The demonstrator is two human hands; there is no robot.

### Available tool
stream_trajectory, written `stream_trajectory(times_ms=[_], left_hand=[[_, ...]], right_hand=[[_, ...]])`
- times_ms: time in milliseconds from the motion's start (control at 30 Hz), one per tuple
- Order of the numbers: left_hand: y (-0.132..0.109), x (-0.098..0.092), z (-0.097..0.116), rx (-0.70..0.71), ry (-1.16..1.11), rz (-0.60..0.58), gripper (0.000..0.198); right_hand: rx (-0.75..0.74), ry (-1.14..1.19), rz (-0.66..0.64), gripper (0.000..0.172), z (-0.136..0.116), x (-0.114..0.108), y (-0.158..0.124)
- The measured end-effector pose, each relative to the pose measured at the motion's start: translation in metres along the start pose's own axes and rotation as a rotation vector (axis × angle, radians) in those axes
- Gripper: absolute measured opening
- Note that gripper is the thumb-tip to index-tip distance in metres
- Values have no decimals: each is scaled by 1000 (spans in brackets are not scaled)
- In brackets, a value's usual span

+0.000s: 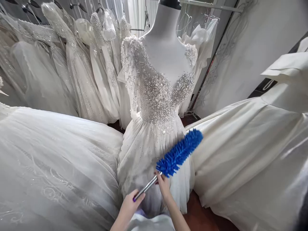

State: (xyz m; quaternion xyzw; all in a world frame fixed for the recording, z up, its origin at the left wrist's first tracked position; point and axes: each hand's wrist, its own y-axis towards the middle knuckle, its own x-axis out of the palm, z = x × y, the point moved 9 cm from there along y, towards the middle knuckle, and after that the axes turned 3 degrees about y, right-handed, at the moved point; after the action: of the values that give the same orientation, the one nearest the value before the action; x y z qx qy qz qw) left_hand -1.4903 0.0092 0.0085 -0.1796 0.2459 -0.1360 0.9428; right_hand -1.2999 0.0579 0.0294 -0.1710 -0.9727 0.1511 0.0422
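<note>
The left hand closed around the end of the duster's metal handle, steadying it, while the right hand pinched it near the blue duster head, angled against the beaded dress skirt on the mannequin.

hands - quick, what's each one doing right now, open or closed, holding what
Left hand: closed on the metal handle of the blue duster.
Right hand: fingers on the duster's neck below the blue head; grip cannot be told.
</note>
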Motion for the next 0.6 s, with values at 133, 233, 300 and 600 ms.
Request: stream_trajectory(times_ms=[133, 233, 300, 600], left_hand=[[-3, -39, 37, 78, -41, -53, 54], [-10, -69, 36, 42, 152, 29, 53], [-18, -66, 20, 10, 202, 21, 53], [-73, -19, -35, -109, 241, -21, 48]], right_hand=[[-135, 3, -53, 54, -47, 42, 9], [-131, -28, -119, 57, -44, 66, 11], [-63, -51, -161, 63, -22, 69, 4], [157, -97, -139, 58, 44, 30, -66]])
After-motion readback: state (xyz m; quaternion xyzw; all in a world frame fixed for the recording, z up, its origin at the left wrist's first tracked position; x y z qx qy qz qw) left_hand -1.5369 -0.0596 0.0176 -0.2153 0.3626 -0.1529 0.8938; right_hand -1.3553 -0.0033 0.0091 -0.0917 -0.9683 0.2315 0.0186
